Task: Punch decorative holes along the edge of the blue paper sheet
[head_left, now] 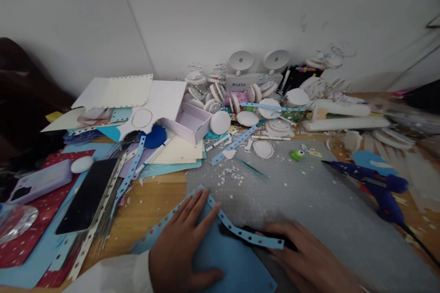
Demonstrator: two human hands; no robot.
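Observation:
My left hand (187,245) lies spread and flat on a sheet of blue paper (237,263), holding it down on the grey mat (302,187). Star-shaped holes run along the paper's edges. From its right edge a narrow punched strip (254,238) has partly come away and curves to the right. My right hand (302,252) is closed around black scissors (237,234), whose blades lie beside the paper's edge under the strip. The strip and my fingers hide much of the scissors, and motion blurs the right hand.
A blue glue gun (371,181) with its cord lies on the right. A lilac box (192,123) and several white discs (220,122) crowd the back. On the left are a black phone (87,197) and stacked paper (175,151). A small green figure (297,154) sits on the mat.

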